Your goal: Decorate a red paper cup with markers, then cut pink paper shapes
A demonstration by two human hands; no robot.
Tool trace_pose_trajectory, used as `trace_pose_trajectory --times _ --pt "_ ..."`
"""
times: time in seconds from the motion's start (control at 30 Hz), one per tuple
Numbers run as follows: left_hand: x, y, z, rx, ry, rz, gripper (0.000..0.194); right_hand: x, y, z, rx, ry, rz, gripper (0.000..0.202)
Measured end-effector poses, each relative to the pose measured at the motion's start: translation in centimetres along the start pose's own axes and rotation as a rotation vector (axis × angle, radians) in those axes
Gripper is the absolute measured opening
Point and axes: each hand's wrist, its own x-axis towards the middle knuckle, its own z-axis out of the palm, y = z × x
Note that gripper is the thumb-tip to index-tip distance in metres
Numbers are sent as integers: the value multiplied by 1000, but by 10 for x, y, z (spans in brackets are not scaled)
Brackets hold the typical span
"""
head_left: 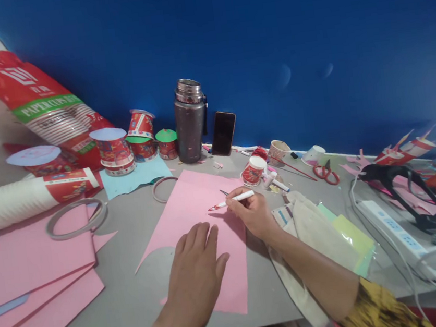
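A pink sheet of paper (202, 197) with a curved cut-out at its left edge lies on the grey table in front of me. My left hand (196, 271) rests flat on its lower part, fingers stretched out, holding nothing. Over the upper right of the sheet, my right hand (253, 212) grips a white marker (240, 197) between thumb and fingers. The marker's red tip points left, at or just above the paper. Whether the tip touches the paper is too small to tell.
Pink sheets (35, 258) and a stack of paper cups (17, 202) lie left. Behind stand a dark thermos (190, 124) and a phone (224, 133). Right are a cloth (316, 231), red scissors (326, 173) and a power strip (393, 227). A red cup (253, 171) stands beyond my right hand.
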Motion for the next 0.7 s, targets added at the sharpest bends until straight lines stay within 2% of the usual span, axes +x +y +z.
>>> trace_pose_trajectory --times 0.27,0.7 --pt "-2 -2 7 10 40 12 40 -7 8 3 -22 -4 8 22" --pt "-3 -4 8 18 7 -7 44 -5 14 5 -38 1 9 20"
